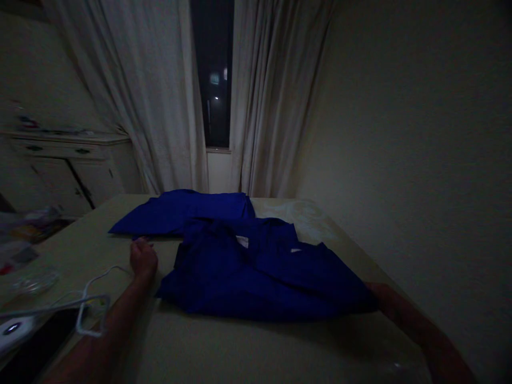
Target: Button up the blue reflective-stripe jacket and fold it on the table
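Observation:
Two dark blue garments lie on a pale bed or table surface (224, 346). The nearer blue garment (256, 272) is spread out with small white labels showing near its collar. A folded blue garment (180, 212) lies behind it. My left hand (142, 258) rests with curled fingers at the near edge of the folded garment, beside the left side of the nearer one. My right hand (378, 294) reaches under the right edge of the nearer garment; its fingers are hidden by the cloth.
A white plastic hanger (90, 312) lies at the left by my forearm. Clutter and a white device (14, 328) sit at the left edge. White curtains (160, 96) frame a dark window behind. A white cabinet (68, 165) stands at the left, a bare wall at the right.

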### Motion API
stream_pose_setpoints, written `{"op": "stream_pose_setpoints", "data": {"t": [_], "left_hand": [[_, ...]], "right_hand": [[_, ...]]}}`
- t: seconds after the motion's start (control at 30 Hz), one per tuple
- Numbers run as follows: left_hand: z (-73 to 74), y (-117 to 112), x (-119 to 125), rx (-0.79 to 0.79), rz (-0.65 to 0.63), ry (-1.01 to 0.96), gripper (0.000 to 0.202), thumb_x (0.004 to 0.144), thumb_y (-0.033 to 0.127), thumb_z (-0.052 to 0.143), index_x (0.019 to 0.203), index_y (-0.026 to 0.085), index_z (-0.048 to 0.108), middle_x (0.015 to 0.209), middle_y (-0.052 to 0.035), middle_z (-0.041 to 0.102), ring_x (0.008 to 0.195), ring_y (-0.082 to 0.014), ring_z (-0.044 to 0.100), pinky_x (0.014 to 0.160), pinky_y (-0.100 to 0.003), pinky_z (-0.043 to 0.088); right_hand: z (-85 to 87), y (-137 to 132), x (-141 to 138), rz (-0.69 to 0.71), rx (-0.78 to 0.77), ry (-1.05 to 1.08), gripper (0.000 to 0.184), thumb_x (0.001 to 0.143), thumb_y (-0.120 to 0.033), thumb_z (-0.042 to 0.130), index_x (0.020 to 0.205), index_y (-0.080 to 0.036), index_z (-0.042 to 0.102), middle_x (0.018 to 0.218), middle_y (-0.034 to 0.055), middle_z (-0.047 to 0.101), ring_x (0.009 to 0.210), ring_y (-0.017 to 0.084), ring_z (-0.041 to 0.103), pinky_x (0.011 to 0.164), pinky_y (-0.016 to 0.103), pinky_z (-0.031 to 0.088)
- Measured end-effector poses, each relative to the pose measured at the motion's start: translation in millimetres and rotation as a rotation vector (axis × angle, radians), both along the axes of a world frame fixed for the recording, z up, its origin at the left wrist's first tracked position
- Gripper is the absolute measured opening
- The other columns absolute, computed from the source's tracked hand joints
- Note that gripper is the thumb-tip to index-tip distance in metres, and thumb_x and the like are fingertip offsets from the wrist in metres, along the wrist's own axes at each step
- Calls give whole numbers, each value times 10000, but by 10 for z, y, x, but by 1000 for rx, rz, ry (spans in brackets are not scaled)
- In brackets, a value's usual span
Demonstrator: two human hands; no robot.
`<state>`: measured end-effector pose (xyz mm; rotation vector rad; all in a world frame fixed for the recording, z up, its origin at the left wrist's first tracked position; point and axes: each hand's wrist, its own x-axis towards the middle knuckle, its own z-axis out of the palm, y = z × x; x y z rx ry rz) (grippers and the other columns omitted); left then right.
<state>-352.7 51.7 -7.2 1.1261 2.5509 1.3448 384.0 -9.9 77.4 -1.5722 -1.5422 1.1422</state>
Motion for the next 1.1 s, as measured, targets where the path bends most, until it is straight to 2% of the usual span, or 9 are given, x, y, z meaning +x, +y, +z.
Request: {"op": "stream_pose_setpoints", "data": {"t": [0.1,0.2,0.3,0.4,0.5,0.63,0.8,0.93,1.1], "left_hand": [[93,120,294,-72,-188,-97,634,1027,547,265,1141,97,696,1094,-218,760,1042,-364,724,938,-523,568],[181,240,755,-134,-424,-145,637,890,666,540,1166,111,688,1210,-210,753,1141,-368,710,1017,-490,546],[264,298,1185,-267,-757,-171,652,712,575,753,1191,137,691,1192,-147,774,1128,-350,718,979,-432,579],[446,372,1459,-491,-1027,17,402,693,379,746,1056,208,734,1071,-73,801,1052,-327,738,928,-393,587],[777,529,1587,-434,-946,335,235,791,263,645,1003,222,738,1078,-91,784,1060,-304,730,958,-365,548],[1084,684,1623,-143,-705,484,523,906,258,561,1418,157,574,1339,-149,688,1223,-286,664,1041,-352,507],[699,453,1607,-320,-637,625,729,931,107,418,1645,80,274,1356,-233,660,1204,-328,663,1022,-430,511],[304,283,1664,-146,-750,673,679,994,329,502,1617,105,352,1596,-232,483,1436,-362,495,1177,-467,408],[206,537,1972,-118,-896,374,854,936,456,611,1649,124,278,1502,-199,567,1347,-304,589,1100,-406,485]], "right_hand": [[-252,-248,271,-123,-68,9,603,758,-828,641,838,-252,800,1043,208,783,1006,368,746,938,519,570],[-435,-111,40,-248,51,-29,671,726,-816,669,1029,-226,769,1133,185,780,1090,368,733,977,525,569],[-561,219,-366,-261,140,-104,877,640,-719,794,1328,-195,655,1306,192,724,1178,365,707,1030,537,544],[-649,484,-683,-144,262,-208,1030,528,-544,905,1435,-178,584,1468,203,625,1320,375,626,1140,533,464],[-677,616,-806,-73,322,-224,744,674,-439,810,1359,-200,644,1364,155,704,1265,347,662,1135,527,470],[-598,619,-772,-338,456,-242,530,807,-419,661,1304,-237,668,1305,116,727,1216,313,674,1116,523,481],[-466,224,-620,-391,625,-301,526,822,-511,695,1266,-230,700,1280,135,702,1211,325,637,1123,526,457],[-408,-264,-564,-331,607,-301,422,811,-467,717,1188,-277,731,1201,118,704,1163,334,635,1087,524,476],[-104,-676,-821,-68,436,-247,364,763,-508,788,1046,-283,750,1174,113,696,1178,348,621,1076,490,475]]}}
